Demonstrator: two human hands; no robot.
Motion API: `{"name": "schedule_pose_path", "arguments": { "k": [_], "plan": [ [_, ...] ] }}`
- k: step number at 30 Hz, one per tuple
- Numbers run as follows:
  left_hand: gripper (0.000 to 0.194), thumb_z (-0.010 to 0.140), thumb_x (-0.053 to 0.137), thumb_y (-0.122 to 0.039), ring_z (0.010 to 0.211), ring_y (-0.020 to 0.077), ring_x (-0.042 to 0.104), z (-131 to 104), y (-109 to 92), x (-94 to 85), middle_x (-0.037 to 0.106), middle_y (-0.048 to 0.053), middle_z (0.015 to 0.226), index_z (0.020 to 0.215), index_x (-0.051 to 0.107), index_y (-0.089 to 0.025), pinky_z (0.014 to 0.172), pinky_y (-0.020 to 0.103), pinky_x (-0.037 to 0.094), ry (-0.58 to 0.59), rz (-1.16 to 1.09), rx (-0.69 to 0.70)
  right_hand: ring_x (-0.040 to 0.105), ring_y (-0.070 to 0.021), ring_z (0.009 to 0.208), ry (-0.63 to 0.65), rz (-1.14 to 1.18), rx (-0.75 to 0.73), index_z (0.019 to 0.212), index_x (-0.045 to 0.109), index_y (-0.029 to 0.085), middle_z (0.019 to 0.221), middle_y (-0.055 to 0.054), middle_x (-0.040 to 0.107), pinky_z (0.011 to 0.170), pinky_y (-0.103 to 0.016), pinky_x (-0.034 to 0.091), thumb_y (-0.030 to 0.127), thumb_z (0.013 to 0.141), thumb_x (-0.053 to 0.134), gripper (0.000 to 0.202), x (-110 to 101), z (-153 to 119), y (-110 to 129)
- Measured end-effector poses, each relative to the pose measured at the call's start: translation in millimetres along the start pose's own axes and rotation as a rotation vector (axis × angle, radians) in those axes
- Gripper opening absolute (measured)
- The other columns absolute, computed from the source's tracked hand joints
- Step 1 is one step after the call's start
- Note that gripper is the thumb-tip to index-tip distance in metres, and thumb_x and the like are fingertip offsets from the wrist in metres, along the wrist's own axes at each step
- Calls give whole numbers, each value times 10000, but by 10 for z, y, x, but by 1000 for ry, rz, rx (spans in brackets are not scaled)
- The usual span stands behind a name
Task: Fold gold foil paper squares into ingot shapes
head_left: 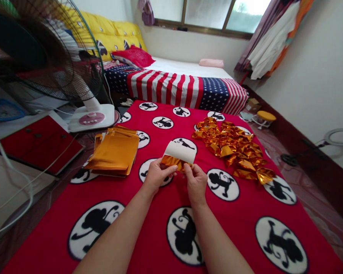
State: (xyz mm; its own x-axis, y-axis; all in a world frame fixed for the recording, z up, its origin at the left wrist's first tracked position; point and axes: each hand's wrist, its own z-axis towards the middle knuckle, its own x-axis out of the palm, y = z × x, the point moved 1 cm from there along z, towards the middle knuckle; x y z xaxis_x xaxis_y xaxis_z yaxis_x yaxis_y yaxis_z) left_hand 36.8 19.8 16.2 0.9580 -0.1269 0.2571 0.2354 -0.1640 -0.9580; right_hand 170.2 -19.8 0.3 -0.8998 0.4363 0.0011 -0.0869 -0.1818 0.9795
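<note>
Between my two hands is a sheet of gold foil paper (180,151), its white back facing up and its near edge turned over to show the gold side. My left hand (157,174) pinches the left end of the turned edge, thumb on top. At the right end, the fingers of my right hand (196,182) are closed on the same edge. To the left lies a stack of flat gold foil sheets (114,150), slightly uneven. A pile of folded gold foil pieces (231,146) spreads over the cloth on the right.
The red cloth (148,236) with monkey prints covers the surface under my hands. An electric fan (94,116) stands at the left beside a red panel (37,142). Beyond are a bed (177,89) and a yellow stool (265,116).
</note>
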Motion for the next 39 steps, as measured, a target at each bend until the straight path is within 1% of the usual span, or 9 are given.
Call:
{"name": "schedule_pose_path", "arguments": {
  "k": [9, 15, 19, 23, 25, 28, 32, 35, 39],
  "plan": [
    [443, 681, 727, -523, 568, 209, 710, 34, 43, -60, 705, 83, 589, 803, 568, -128, 469, 203, 455, 96, -180, -111, 452, -102, 540, -16, 57, 22, 660, 577, 175, 585, 37, 536, 520, -220, 378, 451, 829, 649, 331, 5, 13, 32],
    [515, 716, 666, -600, 585, 212, 700, 30, 23, -78, 723, 113, 641, 818, 653, -96, 483, 236, 466, 117, -156, -76, 452, -103, 546, -14, 100, 67, 691, 605, 172, 607, 32, 550, 505, -219, 380, 447, 816, 663, 308, -12, 25, 13],
    [439, 670, 756, -517, 512, 132, 630, 27, -20, -109, 720, 78, 638, 792, 703, -99, 468, 197, 424, 102, 53, -27, 463, -103, 551, -3, 124, 84, 692, 610, 172, 602, 36, 545, 507, -215, 390, 439, 813, 671, 299, -15, 26, 29],
    [357, 666, 783, -448, 466, 86, 555, 6, -54, -113, 691, 43, 587, 745, 708, -109, 455, 180, 390, 178, 153, -9, 466, -98, 552, 9, 169, 95, 686, 601, 176, 614, 41, 537, 499, -205, 397, 431, 811, 678, 294, -16, 24, 35],
    [347, 665, 785, -437, 462, 85, 542, -1, -50, -101, 682, 38, 574, 738, 706, -107, 458, 183, 391, 190, 162, -12, 486, -103, 556, 3, 210, 107, 700, 605, 180, 637, 35, 561, 493, -206, 406, 449, 817, 669, 300, -21, 22, 25],
    [347, 670, 778, -440, 465, 87, 535, -2, -24, -74, 681, 40, 578, 720, 693, -108, 461, 187, 391, 122, 148, 7, 516, -106, 547, 32, 312, 118, 754, 623, 185, 664, 19, 616, 504, -214, 421, 502, 851, 611, 331, -21, 13, -4],
    [335, 684, 769, -436, 462, 82, 511, -9, 3, -23, 662, 22, 562, 654, 651, -124, 462, 189, 384, 36, 91, 62, 482, -92, 482, 194, 254, 114, 690, 628, 171, 559, 23, 587, 481, -212, 379, 473, 787, 702, 326, 29, -16, -6],
    [333, 657, 794, -419, 456, 81, 499, -29, 8, 17, 632, 2, 529, 620, 637, -128, 470, 193, 388, 64, 76, 76, 416, -85, 418, 247, 161, 108, 592, 604, 166, 461, 34, 511, 426, -220, 311, 477, 773, 706, 374, 72, -35, 38],
    [340, 661, 791, -435, 454, 80, 496, -56, 12, 53, 632, 6, 531, 628, 652, -127, 461, 193, 369, 152, 73, 31, 399, -90, 403, 166, 133, 104, 568, 570, 177, 457, 29, 508, 405, -233, 285, 497, 809, 655, 410, 76, -32, 79]
  ]
}}
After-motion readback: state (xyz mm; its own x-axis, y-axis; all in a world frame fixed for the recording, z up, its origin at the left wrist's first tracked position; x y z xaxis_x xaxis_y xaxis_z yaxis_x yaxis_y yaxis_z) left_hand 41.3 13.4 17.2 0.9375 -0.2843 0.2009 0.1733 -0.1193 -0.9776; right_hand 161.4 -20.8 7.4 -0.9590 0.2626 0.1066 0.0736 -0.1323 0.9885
